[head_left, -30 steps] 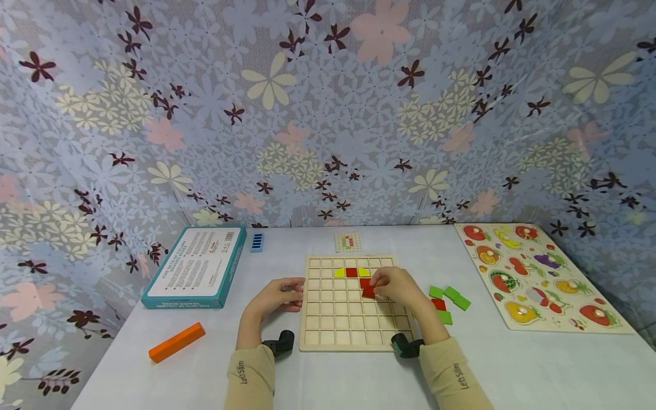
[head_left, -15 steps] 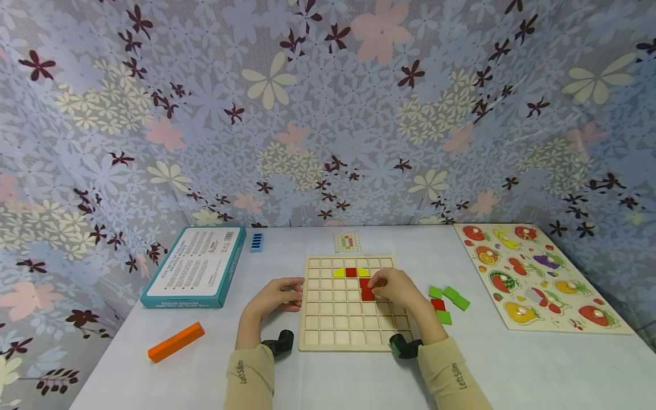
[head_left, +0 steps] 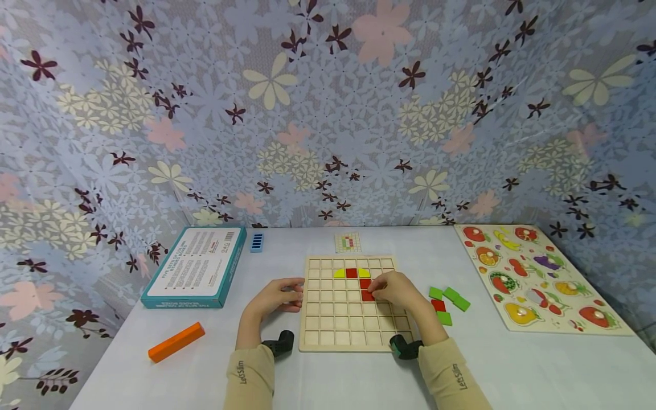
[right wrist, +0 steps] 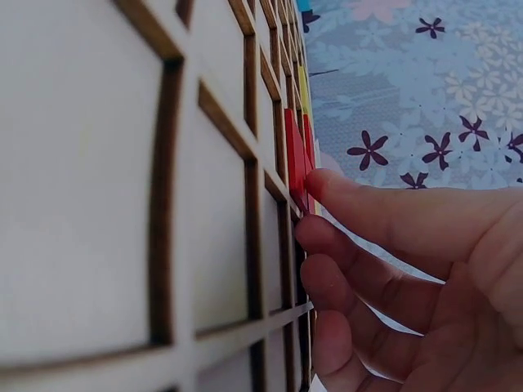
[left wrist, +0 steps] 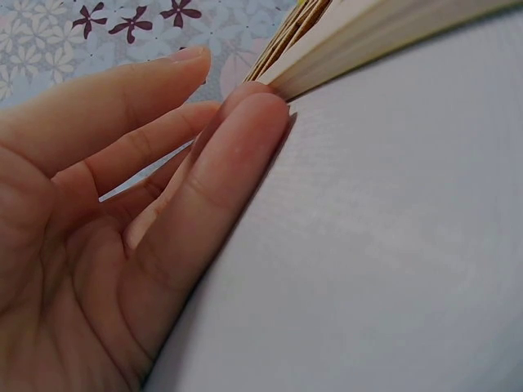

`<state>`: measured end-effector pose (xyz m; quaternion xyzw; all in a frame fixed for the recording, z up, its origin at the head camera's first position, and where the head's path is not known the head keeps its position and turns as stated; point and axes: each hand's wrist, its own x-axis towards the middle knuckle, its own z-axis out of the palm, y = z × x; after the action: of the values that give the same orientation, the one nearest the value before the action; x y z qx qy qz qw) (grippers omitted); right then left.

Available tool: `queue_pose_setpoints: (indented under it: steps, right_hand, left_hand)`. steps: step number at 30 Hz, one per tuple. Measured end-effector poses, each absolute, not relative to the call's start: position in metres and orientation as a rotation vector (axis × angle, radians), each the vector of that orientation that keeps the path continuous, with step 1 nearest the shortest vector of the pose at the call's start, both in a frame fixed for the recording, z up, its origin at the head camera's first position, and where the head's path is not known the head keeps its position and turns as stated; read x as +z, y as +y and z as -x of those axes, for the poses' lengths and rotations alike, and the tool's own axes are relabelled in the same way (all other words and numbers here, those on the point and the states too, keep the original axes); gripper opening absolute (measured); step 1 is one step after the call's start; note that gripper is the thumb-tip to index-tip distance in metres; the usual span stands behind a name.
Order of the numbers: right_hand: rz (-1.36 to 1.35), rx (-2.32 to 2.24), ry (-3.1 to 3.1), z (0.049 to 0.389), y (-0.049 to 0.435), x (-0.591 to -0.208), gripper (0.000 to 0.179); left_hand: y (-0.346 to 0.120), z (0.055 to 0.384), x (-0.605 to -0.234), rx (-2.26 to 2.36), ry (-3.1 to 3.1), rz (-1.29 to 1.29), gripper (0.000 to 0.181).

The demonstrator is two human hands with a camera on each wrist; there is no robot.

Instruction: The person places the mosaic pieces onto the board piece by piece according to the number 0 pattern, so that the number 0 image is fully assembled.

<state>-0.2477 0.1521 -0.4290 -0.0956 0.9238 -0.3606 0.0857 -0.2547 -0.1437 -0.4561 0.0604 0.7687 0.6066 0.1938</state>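
A wooden grid board lies on the white table in front of me. In its upper rows sit two yellow pieces with a red square between them, and more red squares just below. My right hand rests on the board, its fingertips touching the lower red square. My left hand lies flat on the table, fingers straight and pressed against the board's left edge.
Green and red loose tiles lie right of the board. A fruit puzzle sits far right. A teal box, a blue piece and an orange block are on the left. A pattern card lies behind the board.
My right hand has drawn slightly back toward me while its fingertips stay on the lower red square, which now lies flatter in its cell. The left hand has not moved.
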Motion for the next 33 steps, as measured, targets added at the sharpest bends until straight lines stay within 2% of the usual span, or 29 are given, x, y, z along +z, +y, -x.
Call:
queue_pose_setpoints:
  steps: [25, 33]
  right_hand:
    - [0.322, -1.168, 2.744, 0.246, 0.167, -0.428, 0.01]
    - [0.238, -1.164, 2.759, 0.248, 0.175, -0.428, 0.012]
  left_hand:
    - [-0.143, 0.254, -0.459, 1.714, 2.166, -0.184, 0.048]
    - [-0.144, 0.254, -0.461, 1.716, 2.166, -0.188, 0.048]
